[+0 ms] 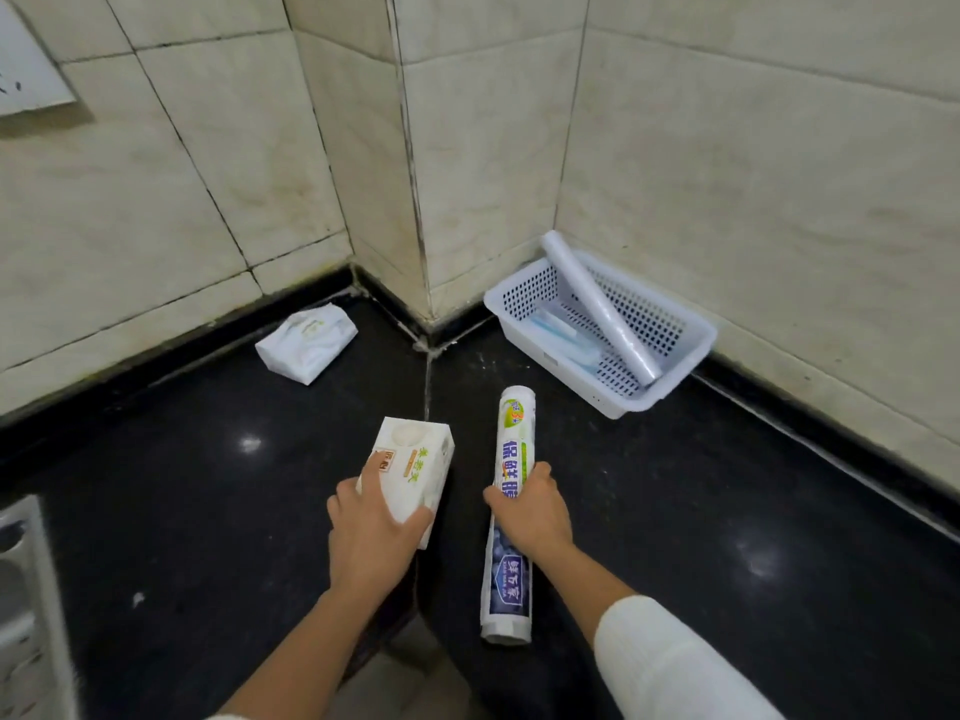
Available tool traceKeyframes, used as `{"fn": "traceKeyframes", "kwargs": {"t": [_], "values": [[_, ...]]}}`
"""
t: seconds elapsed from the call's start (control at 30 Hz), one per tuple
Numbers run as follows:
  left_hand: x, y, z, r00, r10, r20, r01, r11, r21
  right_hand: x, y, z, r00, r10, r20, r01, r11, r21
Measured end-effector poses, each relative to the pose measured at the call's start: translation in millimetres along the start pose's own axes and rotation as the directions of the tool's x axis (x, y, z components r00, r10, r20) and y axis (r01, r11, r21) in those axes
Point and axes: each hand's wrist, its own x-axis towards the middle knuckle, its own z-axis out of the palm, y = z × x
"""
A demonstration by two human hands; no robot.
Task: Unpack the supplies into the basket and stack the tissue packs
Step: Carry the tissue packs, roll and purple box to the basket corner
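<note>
My left hand (371, 532) grips a white tissue pack (413, 467) with green and orange print, held just over the black counter. My right hand (530, 511) is closed around the middle of a long cling-film roll (511, 444) in a white and blue printed wrapper. A white perforated plastic basket (535, 293) stands in the right corner against the wall. In it a clear plastic roll (597, 309) leans on the rim, and a flat blue-white packet (563, 330) lies on the bottom. A second white tissue pack (306, 337) lies by the left wall.
Beige tiled walls enclose the black glossy counter (701, 511), with a protruding wall corner (415, 252) between the far tissue pack and the basket. A grey-white rack (26, 605) sits at the lower left edge. A white sheet (26, 70) hangs on the upper left wall.
</note>
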Motion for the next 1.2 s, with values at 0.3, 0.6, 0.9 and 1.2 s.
{"fn": "traceKeyframes", "kwargs": {"t": [0.3, 0.6, 0.9, 1.2], "values": [[110.4, 0.5, 1.6, 0.999, 0.04, 0.032, -0.041, 0.999, 0.031, 81.6, -65.3, 32.9, 0.999, 0.032, -0.006, -0.032, 0.997, -0.077], [212.3, -17.2, -16.0, 0.979, 0.185, 0.086, -0.198, 0.965, 0.17, 104.2, -93.3, 54.6, 0.99, 0.133, -0.055, -0.139, 0.985, -0.105], [267.7, -53.6, -32.0, 0.958, 0.245, 0.146, -0.28, 0.904, 0.324, 106.5, -94.2, 55.6, 0.976, 0.209, -0.066, -0.214, 0.973, -0.087], [254.2, -42.0, -24.0, 0.968, 0.171, 0.181, -0.224, 0.915, 0.337, 92.8, -96.8, 49.8, 0.977, 0.185, -0.108, -0.193, 0.979, -0.065]]}}
